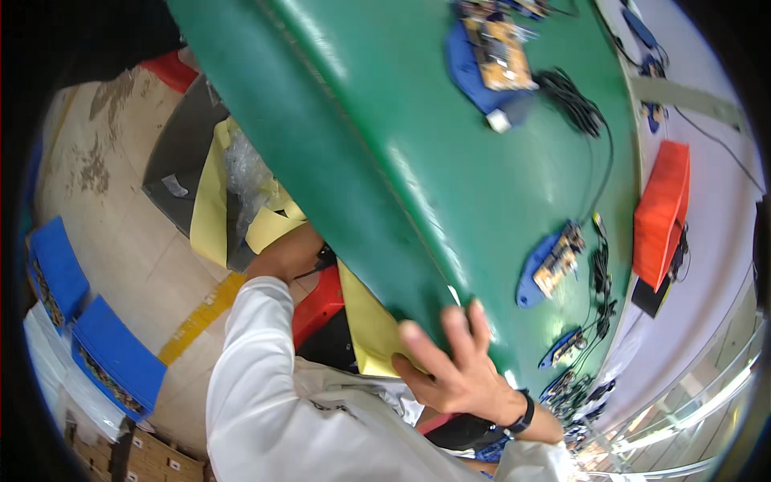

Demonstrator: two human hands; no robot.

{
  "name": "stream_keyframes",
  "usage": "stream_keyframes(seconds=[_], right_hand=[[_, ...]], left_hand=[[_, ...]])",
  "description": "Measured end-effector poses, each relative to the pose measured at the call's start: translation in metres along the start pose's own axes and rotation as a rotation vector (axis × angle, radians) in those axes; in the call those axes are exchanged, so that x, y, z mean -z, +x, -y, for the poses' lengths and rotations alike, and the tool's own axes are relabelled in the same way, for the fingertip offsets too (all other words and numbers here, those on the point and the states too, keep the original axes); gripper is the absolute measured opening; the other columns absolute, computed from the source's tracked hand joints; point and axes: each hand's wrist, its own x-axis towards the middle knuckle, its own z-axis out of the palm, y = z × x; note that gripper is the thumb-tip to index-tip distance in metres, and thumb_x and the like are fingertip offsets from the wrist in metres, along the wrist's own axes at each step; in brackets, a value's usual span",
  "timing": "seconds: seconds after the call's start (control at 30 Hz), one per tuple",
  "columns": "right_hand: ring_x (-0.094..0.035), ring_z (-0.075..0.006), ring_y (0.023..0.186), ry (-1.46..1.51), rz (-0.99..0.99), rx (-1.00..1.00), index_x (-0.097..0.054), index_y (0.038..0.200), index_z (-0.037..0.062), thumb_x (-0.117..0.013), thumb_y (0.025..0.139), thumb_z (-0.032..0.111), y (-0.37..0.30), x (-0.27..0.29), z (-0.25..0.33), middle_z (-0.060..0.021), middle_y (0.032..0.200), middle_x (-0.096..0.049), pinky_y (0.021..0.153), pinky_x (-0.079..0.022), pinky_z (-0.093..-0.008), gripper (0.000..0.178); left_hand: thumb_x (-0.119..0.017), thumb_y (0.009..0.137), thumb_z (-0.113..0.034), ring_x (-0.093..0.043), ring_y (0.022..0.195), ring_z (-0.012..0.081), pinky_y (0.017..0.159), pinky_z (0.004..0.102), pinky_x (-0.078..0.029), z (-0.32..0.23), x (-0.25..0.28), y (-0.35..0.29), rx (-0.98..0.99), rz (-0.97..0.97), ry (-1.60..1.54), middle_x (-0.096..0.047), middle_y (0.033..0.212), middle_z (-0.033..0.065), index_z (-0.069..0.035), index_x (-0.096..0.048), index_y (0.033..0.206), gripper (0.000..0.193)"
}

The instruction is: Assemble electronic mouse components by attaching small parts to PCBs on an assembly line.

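I look down on a green desk (554, 169) slanting across the view; my right hand (462, 365) is at its rounded near edge, the fingers spread, the grip wide with nothing in it; I cannot tell whether the fingertips press on the edge or only hover over it. My left forearm (289, 251), out of a white sleeve (257, 321), reaches in beneath the overhang, and the desk hides the left hand; I cannot tell whether that grip is wide, narrow or holding something.

Nearest that arm are yellow sheets (210, 201) and a grey crate (177, 149), below the desk edge; clear plastic (245, 165) lies among the sheets; a red thing (321, 305) is just beside the forearm, its kind unclear to me. Circuit boards (506, 56) on blue bases lie on the desk, apart from the right hand; a black cable (574, 100) coils by the farthest; a red bin (662, 213) stands past the desk's far side.

I judge the step in hand to be a reach under the edge by the left, with the right perhaps steadying at the desk; as I read it, the next move calls for a clear sight of the hidden grip, and room between forearm, edge and sheets.
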Motion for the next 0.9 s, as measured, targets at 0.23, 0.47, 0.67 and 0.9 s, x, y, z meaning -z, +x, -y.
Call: stream_keyframes(seconds=[0.23,0.47,0.67,0.9], right_hand=[[-0.043,-0.0337,0.154,-0.203,0.154,-0.140,-0.082,0.126,0.0159,-0.077,0.086,0.030,-0.004,0.012,0.022,-0.0029,0.162,-0.053,0.125,-0.023,-0.0726,0.042],[-0.055,-0.0241,0.142,-0.610,0.691,-0.214,-0.063,0.148,0.0049,-0.064,0.100,0.024,-0.011,0.011,0.014,-0.0042,0.151,-0.062,0.128,-0.030,-0.0560,0.051],[-0.037,-0.0200,0.161,-0.255,0.311,0.008,-0.041,0.169,0.0210,-0.039,0.108,0.023,0.005,0.013,0.014,0.0002,0.179,-0.032,0.108,-0.036,-0.0554,0.061],[-0.040,-0.0263,0.156,-0.282,0.387,-0.045,-0.045,0.162,0.0104,-0.049,0.102,0.042,0.008,0.014,0.010,-0.0056,0.168,-0.043,0.109,-0.040,-0.0580,0.068]], left_hand=[[-0.066,0.103,-0.031,-0.063,0.121,0.0187,0.100,0.0387,-0.052,0.043,-0.019,0.065,-0.115,0.037,0.048,-0.070,0.131,0.0029,-0.012,-0.068,0.135,0.037],[-0.066,0.103,-0.029,-0.063,0.120,0.0184,0.100,0.0383,-0.052,0.067,-0.064,0.174,-0.188,0.160,0.127,-0.070,0.129,0.0030,-0.011,-0.068,0.133,0.034],[-0.066,0.104,-0.028,-0.063,0.118,0.0182,0.099,0.0379,-0.052,0.062,-0.095,0.200,-0.220,0.235,0.189,-0.070,0.127,0.0031,-0.011,-0.068,0.131,0.032],[-0.066,0.104,-0.026,-0.064,0.116,0.0180,0.098,0.0375,-0.052,0.071,-0.105,0.196,-0.202,0.283,0.224,-0.070,0.125,0.0032,-0.010,-0.068,0.129,0.030]])
